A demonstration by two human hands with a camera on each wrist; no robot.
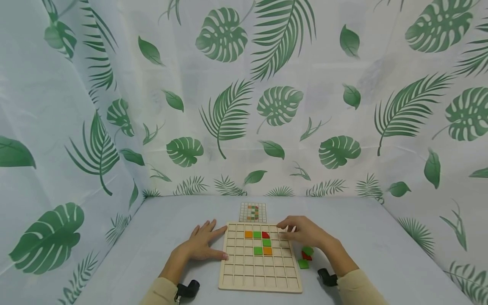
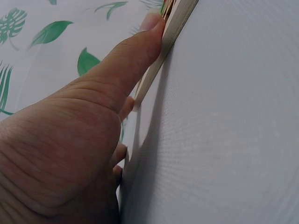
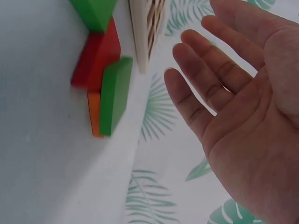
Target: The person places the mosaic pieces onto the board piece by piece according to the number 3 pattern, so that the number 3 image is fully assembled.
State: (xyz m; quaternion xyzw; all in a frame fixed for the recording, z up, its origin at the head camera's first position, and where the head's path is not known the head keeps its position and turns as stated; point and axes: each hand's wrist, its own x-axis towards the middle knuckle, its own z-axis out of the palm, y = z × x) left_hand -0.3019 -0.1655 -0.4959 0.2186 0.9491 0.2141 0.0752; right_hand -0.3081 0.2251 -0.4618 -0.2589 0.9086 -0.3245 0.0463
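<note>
A wooden grid board lies on the table, carrying several coloured tiles: an orange tile, a green tile and a red tile in one row, with more green and orange ones below. My left hand is spread at the board's left side; its thumb touches the edge in the left wrist view. Over the upper right of the board hovers my right hand, fingers loosely bent. The right wrist view shows no tile in those fingers, though the thumb tip is out of sight there.
Right of the board, loose tiles lie heaped: green, red and orange. A small card printed with a coloured grid lies behind the board. Leaf-patterned cloth hangs around the table's back and sides.
</note>
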